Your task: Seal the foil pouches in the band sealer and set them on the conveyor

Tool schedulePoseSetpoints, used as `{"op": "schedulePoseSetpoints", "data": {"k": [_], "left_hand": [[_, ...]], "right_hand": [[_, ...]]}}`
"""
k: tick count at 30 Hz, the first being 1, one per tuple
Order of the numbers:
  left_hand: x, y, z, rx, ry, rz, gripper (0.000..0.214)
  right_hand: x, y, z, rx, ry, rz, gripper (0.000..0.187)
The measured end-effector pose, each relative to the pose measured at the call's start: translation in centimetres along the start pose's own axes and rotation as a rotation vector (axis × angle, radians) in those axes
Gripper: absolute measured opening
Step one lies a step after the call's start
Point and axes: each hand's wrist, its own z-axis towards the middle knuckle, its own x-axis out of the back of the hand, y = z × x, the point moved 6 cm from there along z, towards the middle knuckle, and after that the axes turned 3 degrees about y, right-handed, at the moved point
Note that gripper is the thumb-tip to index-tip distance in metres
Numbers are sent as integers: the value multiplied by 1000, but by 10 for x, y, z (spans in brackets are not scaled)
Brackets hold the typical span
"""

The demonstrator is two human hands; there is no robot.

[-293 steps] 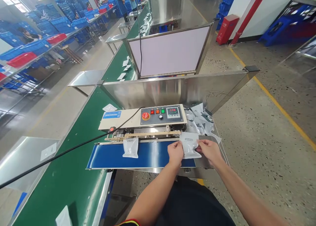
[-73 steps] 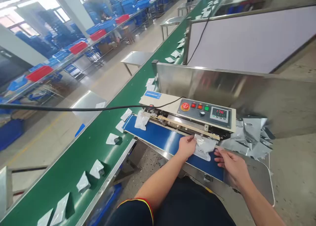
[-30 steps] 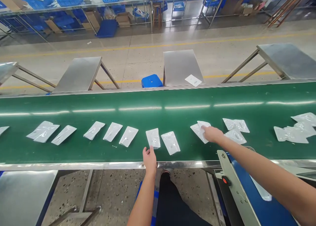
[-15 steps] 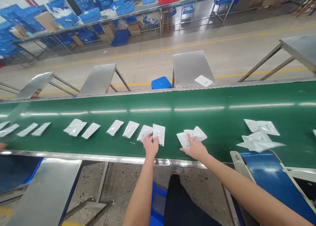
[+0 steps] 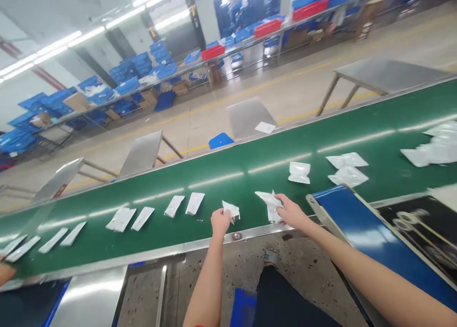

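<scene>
Conveyor belt point(image 5: 228, 184) | left hand point(image 5: 220, 223) pinching white pouch point(image 5: 232, 211) | right hand point(image 5: 293, 213) pinching second pouch point(image 5: 270, 205)

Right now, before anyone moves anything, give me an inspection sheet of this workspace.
Surface: green conveyor belt with a metal edge.
Job's things: white pouch, second white pouch, row of flat pouches on the belt.
Clutter: white card on a steel side table.
Hands: left hand pinches the white pouch; right hand grips the second white pouch.
Cables: nothing seen.
Surroundings: blue belt beside the conveyor, blue crates on racks across the aisle, another person's hand at the far left.
</scene>
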Motion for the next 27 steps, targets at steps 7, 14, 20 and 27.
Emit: {"op": "schedulePoseSetpoints", "data": {"k": [7,14,20,27], "left_hand": [[-79,134,-169,-374,-823,-2,38],[-198,229,-380,-661,-1401,177,40],[-265,244,-537,-795,-1722,355,28],[-310,232,-643,-886,-1842,594,20]], "right_hand": [[86,81,-197,-7,150,622,47],[152,263,-472,-285,702,889,57],[177,385,-618,-553,1495,1328,52],[263,429,-575,-538,1454,1639,53]]}}
